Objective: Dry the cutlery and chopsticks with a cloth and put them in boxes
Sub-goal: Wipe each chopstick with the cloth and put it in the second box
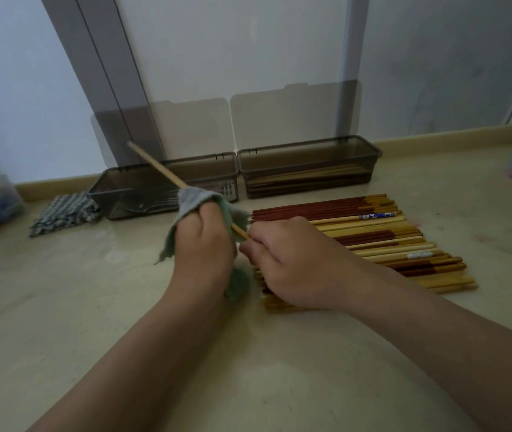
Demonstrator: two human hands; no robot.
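**Drying underway – most chopsticks not yet done**

One pale chopstick (155, 165) is getting wiped: L hand (203, 241) is curling its fingers round the grey-green cloth (186, 202), w/ the cloth wrapping the stick's middle. R hand (292, 260) is pinching the near end btwn thumb & fingertips. The far end is pointing up-left, over the left box (114, 188).

Both boxes are standing lids-open by the wall. The left box is holding some dark items, too murky to ID. The right box (310, 151) is holding a few boxed chopsticks (310, 176).

A big row of chopsticks (373, 232) is lying on the floor just beside R hand, so prob. most of the job is waiting. A checked cloth (64, 213) is lying beside the left box.
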